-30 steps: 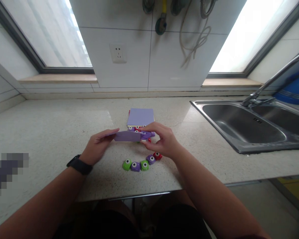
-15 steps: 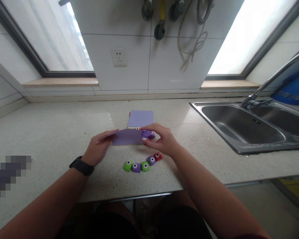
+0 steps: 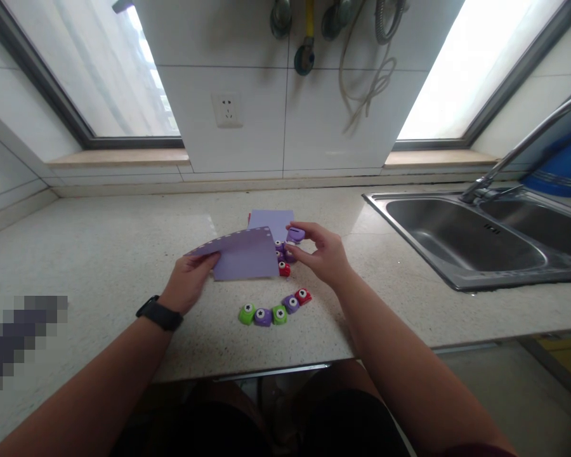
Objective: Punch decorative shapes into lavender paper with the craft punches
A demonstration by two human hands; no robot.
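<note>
My left hand (image 3: pixel 193 279) pinches the left end of a purple sheet of paper (image 3: pixel 245 257), its far edge lifted and dotted with a row of small punched holes. In my right hand (image 3: pixel 326 257) a purple craft punch (image 3: pixel 295 235) sits between thumb and fingers, just off the sheet's right end. Below it stand more small punches, among them a red punch (image 3: pixel 284 269), partly hidden by the paper. Closer to me several punches form a curved row, with a green punch (image 3: pixel 247 313) at its left end and another red punch (image 3: pixel 303 296) at its right.
Behind the held sheet lies a stack of purple paper (image 3: pixel 271 219) on the speckled counter (image 3: pixel 124 235). A steel double sink (image 3: pixel 457 241) with a tap is set in at the right. The counter's front edge runs close to my legs.
The punch in my right hand has come away from the sheet, up and to the right. The paper has tilted, showing its punched edge and uncovering punches at its right.
</note>
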